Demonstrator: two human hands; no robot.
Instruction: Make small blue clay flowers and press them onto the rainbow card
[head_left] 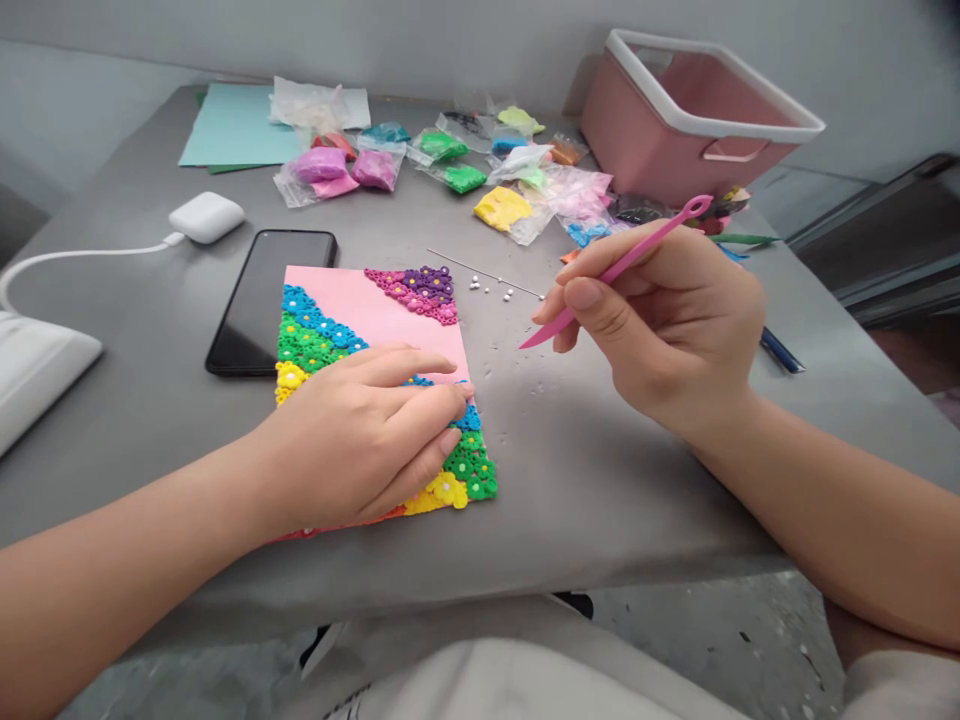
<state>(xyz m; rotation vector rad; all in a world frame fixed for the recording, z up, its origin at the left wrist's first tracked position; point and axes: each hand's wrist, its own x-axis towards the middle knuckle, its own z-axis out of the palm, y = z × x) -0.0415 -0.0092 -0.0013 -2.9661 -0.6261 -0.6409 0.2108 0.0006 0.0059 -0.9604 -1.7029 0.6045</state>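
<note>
My left hand [367, 430] lies with fingers outstretched across a pink card [360, 305], covering part of it. Bands of small clay flowers in blue, green and yellow run over the card, with a purple and magenta cluster [424, 290] in its upper right corner. Pinched in my right hand [667, 320] is a pink plastic clay tool [626, 265], its point aimed down-left, above the table and apart from the card. Beyond the card's right edge lie a thin metal rod [469, 265] and several tiny white balls [508, 295].
A black phone [251, 300] sits partly under the card's left side. Farther left are a white earbud case [207, 216] and its cable. Bags of coloured clay [461, 178] spread along the back, beside a pink bin [645, 130]. A dark blue pen [781, 350] lies right of my right hand.
</note>
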